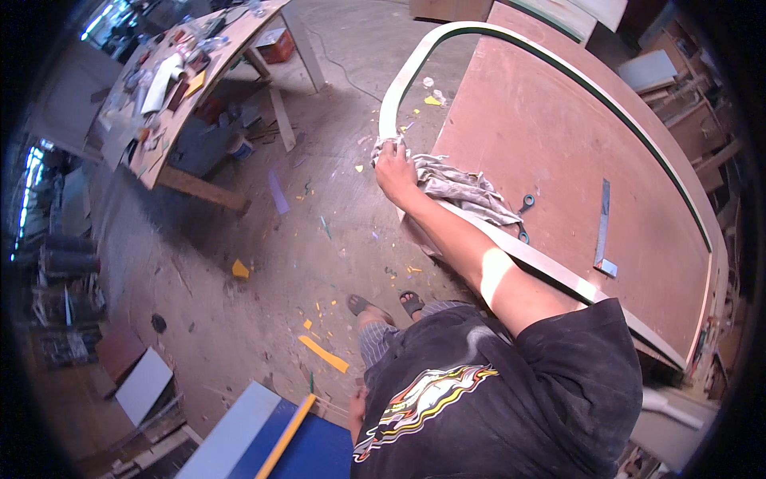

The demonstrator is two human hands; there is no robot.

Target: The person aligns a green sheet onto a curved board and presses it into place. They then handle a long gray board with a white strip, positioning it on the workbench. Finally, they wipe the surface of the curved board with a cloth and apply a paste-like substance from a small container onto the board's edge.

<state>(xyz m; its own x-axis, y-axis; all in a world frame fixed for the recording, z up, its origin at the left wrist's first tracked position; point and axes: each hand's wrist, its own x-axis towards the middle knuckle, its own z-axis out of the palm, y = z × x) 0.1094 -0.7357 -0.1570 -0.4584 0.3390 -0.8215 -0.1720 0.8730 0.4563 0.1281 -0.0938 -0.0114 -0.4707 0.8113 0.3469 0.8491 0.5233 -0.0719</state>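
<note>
My right hand (395,172) is closed on a crumpled, pale grey-brown cloth (471,194), pressing it against a white curved frame (389,112). The frame is a long bent strip with a dark green inner face. It loops over and past the left edge of a reddish-brown board (550,136). The loose part of the cloth trails over the board's near-left edge. My left hand (358,405) hangs low beside my shirt; only part of it shows, and its fingers are not clear. Scissors (526,204) with teal handles lie at the cloth's right end.
A try square (604,231) rests on the board. At the upper left stands a wooden table (239,36) cluttered with tools and bottles. Yellow and purple scraps (323,354) litter the concrete floor. Blue and grey panels (239,423) lie low on the left, with a yellow strip across them.
</note>
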